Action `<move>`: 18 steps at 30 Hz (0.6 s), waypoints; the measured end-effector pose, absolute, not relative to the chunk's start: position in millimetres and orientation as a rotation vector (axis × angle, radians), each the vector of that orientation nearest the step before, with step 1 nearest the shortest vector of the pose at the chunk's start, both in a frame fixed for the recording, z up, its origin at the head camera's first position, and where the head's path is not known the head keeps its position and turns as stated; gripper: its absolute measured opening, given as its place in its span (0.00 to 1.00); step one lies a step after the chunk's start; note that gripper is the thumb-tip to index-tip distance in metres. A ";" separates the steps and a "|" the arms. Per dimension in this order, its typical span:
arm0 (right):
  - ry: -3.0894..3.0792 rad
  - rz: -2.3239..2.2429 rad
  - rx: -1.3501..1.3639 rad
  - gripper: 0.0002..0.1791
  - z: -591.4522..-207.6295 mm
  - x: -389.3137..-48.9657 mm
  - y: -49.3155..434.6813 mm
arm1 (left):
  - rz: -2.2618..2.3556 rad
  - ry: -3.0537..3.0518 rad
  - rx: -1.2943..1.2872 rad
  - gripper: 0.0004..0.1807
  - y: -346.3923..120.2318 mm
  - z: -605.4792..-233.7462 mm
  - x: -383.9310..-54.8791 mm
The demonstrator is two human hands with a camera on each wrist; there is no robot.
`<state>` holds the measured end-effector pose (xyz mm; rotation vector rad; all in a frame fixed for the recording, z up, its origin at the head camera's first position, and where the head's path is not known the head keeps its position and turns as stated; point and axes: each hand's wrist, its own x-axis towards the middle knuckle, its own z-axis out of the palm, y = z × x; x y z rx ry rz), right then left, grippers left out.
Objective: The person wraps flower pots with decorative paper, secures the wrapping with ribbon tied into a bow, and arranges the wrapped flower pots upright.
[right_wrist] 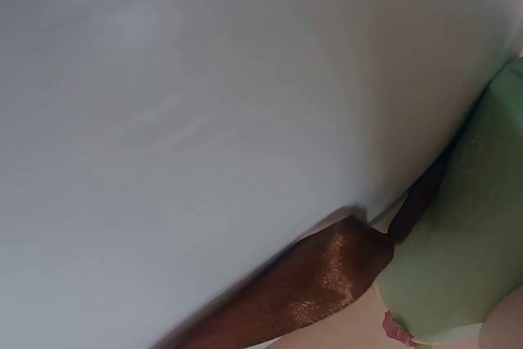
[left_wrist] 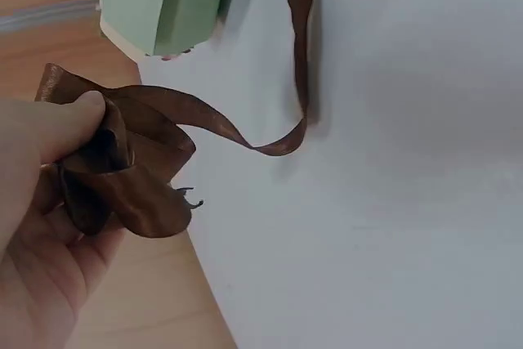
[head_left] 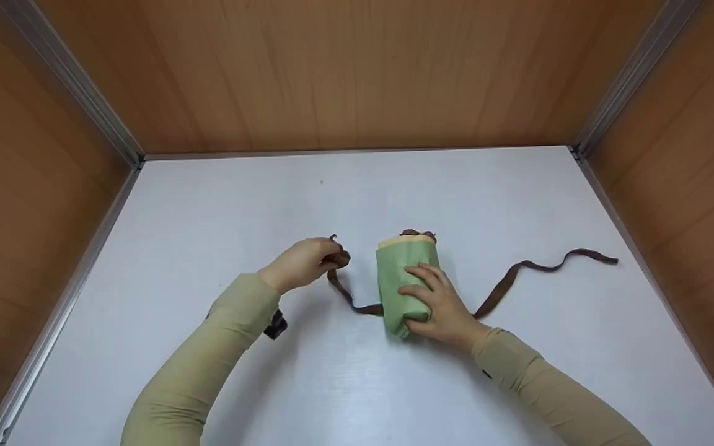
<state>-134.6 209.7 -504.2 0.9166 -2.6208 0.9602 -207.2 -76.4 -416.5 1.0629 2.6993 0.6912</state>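
A bundle wrapped in green paper lies on the white table, with a cream inner layer and brown crumpled tips at its far end. My right hand holds it from the right, fingers spread across the top and thumb near the lower end. To its left, my left hand pinches a bunched, looped part of a brown satin ribbon between thumb and fingers. From there the ribbon droops to the table and reaches the bundle's left side. Its other length comes out on the right, partly under the right wrist.
The white table is bounded by a wooden back panel and wooden side panels, with metal strips at the corners. The ribbon's loose right end trails in waves toward the right edge. A small black device shows below the left wrist.
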 end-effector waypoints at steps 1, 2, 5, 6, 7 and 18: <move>-2.618 0.960 0.918 0.26 -504.6 -134.7 209.9 | 0.665 2.699 1.108 0.07 -71.0 -411.9 -208.9; -2.615 0.962 0.918 0.26 -504.9 -134.9 210.0 | 0.640 2.706 1.161 0.07 -66.1 -407.9 -210.5; -2.613 0.961 0.912 0.26 -505.1 -134.6 211.0 | 0.597 2.723 1.300 0.06 -50.3 -397.5 -216.5; -2.613 0.959 0.911 0.26 -505.0 -134.5 211.1 | 0.595 2.733 1.348 0.06 -45.4 -394.9 -218.8; -2.612 0.957 0.909 0.26 -504.9 -134.4 211.0 | 0.595 2.750 1.392 0.06 -40.9 -392.6 -221.0; -2.564 0.909 0.920 0.28 -505.6 -133.0 211.1 | 0.616 2.793 1.534 0.07 0.3 -393.6 -239.6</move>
